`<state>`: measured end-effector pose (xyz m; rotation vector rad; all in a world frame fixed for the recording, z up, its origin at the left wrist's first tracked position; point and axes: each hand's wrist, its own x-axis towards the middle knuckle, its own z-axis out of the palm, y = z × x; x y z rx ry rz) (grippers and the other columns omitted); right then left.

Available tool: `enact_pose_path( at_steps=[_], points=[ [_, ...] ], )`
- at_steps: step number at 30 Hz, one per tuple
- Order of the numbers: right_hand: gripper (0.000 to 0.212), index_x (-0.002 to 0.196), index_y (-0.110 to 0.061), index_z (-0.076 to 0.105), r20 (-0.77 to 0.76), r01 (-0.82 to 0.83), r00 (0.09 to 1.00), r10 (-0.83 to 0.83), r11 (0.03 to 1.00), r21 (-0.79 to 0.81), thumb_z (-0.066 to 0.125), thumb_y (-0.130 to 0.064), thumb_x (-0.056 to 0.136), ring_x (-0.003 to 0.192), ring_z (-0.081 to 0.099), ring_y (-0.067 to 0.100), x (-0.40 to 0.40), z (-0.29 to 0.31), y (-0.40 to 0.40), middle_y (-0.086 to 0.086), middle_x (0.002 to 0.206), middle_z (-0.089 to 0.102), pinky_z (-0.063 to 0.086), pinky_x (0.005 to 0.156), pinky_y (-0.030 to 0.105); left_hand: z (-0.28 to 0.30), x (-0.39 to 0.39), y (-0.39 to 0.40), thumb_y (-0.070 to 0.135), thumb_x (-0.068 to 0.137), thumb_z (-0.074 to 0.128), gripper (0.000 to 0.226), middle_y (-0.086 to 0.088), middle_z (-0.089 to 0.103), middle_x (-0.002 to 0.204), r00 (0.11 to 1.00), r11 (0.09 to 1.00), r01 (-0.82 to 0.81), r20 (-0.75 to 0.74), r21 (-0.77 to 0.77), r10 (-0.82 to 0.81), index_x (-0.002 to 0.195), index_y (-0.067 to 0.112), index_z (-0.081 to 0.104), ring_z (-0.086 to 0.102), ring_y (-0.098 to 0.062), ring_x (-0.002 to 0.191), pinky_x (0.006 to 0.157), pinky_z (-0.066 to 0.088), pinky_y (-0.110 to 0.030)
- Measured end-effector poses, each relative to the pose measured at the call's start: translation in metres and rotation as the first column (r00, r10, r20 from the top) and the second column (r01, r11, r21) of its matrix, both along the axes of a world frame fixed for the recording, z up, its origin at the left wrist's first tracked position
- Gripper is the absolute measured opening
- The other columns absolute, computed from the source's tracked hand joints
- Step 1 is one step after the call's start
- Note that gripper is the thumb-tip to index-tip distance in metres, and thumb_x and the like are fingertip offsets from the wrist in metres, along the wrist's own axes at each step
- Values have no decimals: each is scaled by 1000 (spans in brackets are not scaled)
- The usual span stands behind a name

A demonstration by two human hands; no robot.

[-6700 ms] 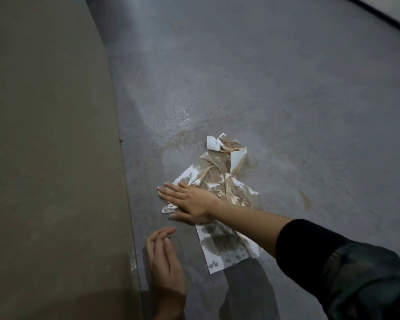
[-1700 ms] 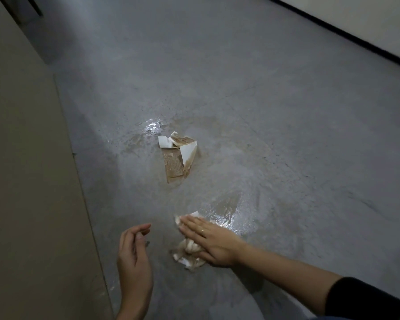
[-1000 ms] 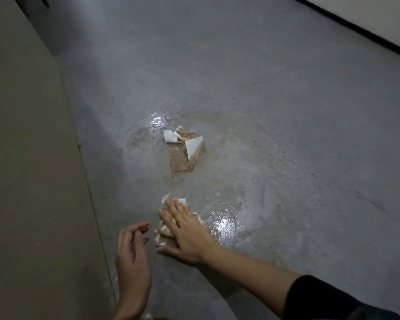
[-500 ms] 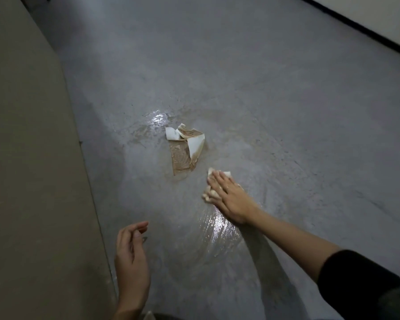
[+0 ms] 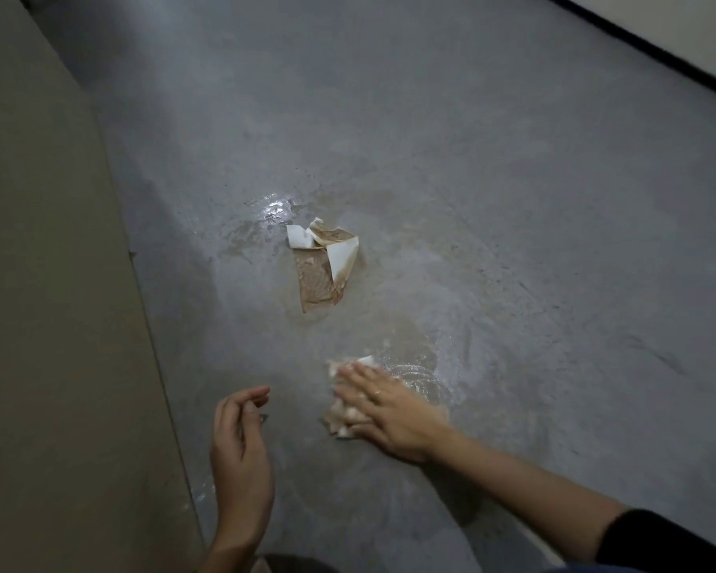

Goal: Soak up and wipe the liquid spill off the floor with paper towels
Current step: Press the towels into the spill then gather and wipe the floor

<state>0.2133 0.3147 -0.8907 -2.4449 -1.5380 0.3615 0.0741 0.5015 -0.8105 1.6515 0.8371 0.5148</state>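
My right hand (image 5: 385, 411) lies flat on a crumpled, brown-stained paper towel wad (image 5: 340, 415) and presses it to the grey floor. Only the wad's left and upper edges show from under the fingers. A wet, shiny smear (image 5: 418, 366) spreads just right of the hand. Farther off lies a second soaked paper towel (image 5: 321, 270), folded, with white corners turned up, and a glossy wet patch (image 5: 271, 210) sits behind it. My left hand (image 5: 240, 444) hovers to the left of the wad, fingers loosely curled, holding nothing.
A tall beige panel or wall (image 5: 50, 303) runs along the left, its bottom edge meeting the floor close to my left hand. A dark baseboard (image 5: 645, 55) under a light wall crosses the top right. Grey floor (image 5: 554, 241) stretches right.
My right hand has dragged the wad back toward me, from beside the far towel to the near floor, leaving a wet smear behind. The left hand has barely moved.
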Motion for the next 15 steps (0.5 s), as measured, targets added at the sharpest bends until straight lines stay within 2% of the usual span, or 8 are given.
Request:
enact_pose_path(
  at_steps=[2,6,8,10,12,15],
  points=[
    [60,155,-28,8,0,126,992,-126,991,-49,19,-53,102,150,-8,15,34,5,-32,-3,163,-2,9,122,42,0,0,1,15,103,37,29,3,61,106,1000,1000,-10,8,-12,10,98,30,62,62,-25,99,84,49,-41],
    [68,154,-25,-5,18,340,940,-340,936,-95,8,-60,97,148,-17,12,82,21,-57,0,161,-15,10,120,46,-4,-2,8,25,98,37,29,1,61,107,999,999,-28,23,19,28,96,39,62,62,-25,99,84,48,-42],
    [73,153,-28,-11,-46,462,885,-464,886,-40,9,-66,94,147,-17,13,88,31,-36,1,160,-20,-2,122,46,-7,-2,13,30,96,37,27,-2,62,107,998,999,-49,30,19,48,96,40,63,63,-26,99,84,48,-43],
    [76,154,-26,-6,-55,546,838,-543,835,74,17,-67,94,149,-11,15,101,45,2,2,161,-12,-7,121,40,-9,-1,17,34,93,39,26,-4,63,105,997,998,-61,49,12,60,95,40,64,63,-27,98,84,49,-42],
    [74,155,-18,7,-8,503,862,-506,855,129,32,-58,98,150,-1,18,124,58,46,3,162,0,1,122,41,-12,-2,19,37,91,40,25,-5,64,103,997,998,-61,56,8,61,93,40,65,63,-27,97,83,49,-39],
    [73,155,-16,9,-50,357,934,-355,933,38,46,-43,98,150,4,24,161,60,106,7,163,3,12,120,49,-20,-2,23,45,87,42,25,-8,65,102,995,997,-74,70,11,74,92,39,65,64,-31,95,81,49,-34]
  ],
)
